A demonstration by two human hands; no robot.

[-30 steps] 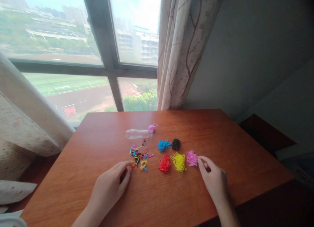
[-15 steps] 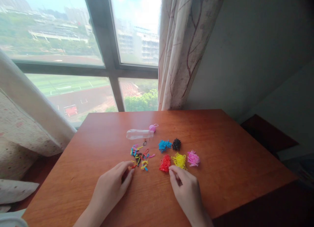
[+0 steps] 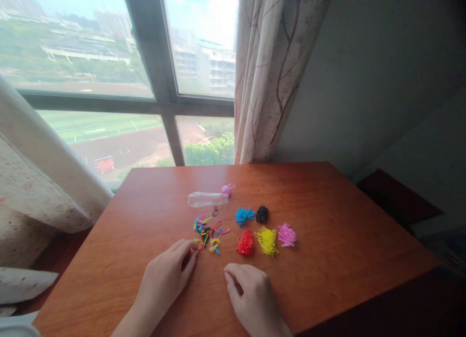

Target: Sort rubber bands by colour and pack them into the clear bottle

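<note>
My left hand [image 3: 169,271] is at the near left edge of a mixed heap of coloured rubber bands [image 3: 206,232]. Its thumb and forefinger pinch a reddish-orange rubber band [image 3: 199,247]. My right hand [image 3: 251,291] is over bare wood, nearer to me than the red pile, fingers closed together with nothing visible in them. Sorted piles lie to the right of the mixed heap: red bands [image 3: 245,242], yellow bands [image 3: 267,241], pink bands [image 3: 287,235], blue bands [image 3: 244,216] and black bands [image 3: 262,214].
Behind the bands a clear plastic bottle [image 3: 207,199] lies on its side, with a pink cap [image 3: 226,190] with a loop by its mouth. The brown wooden table [image 3: 338,220] reaches back towards a window [image 3: 165,104] and a curtain [image 3: 267,75]. Part of a white object [image 3: 18,330] shows at lower left.
My right hand has moved left and towards me, away from the red and yellow piles. The left hand stays almost where it was, at the mixed heap.
</note>
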